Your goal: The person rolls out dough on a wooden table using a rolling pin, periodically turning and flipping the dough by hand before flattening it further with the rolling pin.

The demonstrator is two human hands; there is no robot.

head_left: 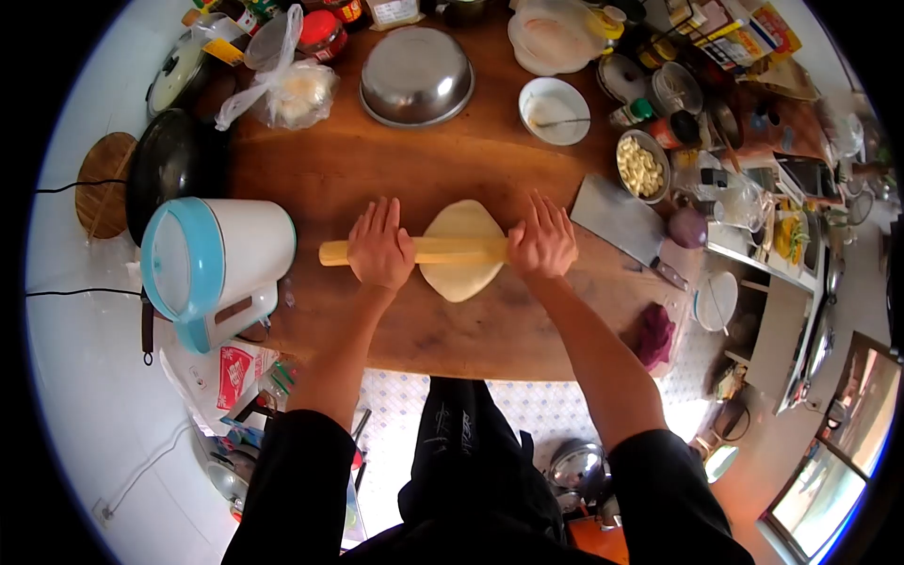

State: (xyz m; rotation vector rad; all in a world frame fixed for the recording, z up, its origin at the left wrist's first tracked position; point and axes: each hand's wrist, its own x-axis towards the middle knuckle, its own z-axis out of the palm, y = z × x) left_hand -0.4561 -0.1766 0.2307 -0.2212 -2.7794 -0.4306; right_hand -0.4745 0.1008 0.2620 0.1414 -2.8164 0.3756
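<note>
A wooden rolling pin [433,250] lies across a flattened piece of pale dough [461,282] on the wooden table [330,330]. The dough spreads out above and below the pin. My left hand [381,243] rests on the pin just left of the dough, fingers stretched out over it. On the right part of the pin lies my right hand [543,237], palm down with its fingers extended, beside the dough's right edge. Both palms press on the pin without wrapping round it.
A cleaver [617,218] lies right of my right hand, near an onion [687,228] and a bowl of garlic [642,166]. A white and blue appliance [221,264] stands left. Behind are an upturned metal bowl [417,75] and a white bowl [555,110].
</note>
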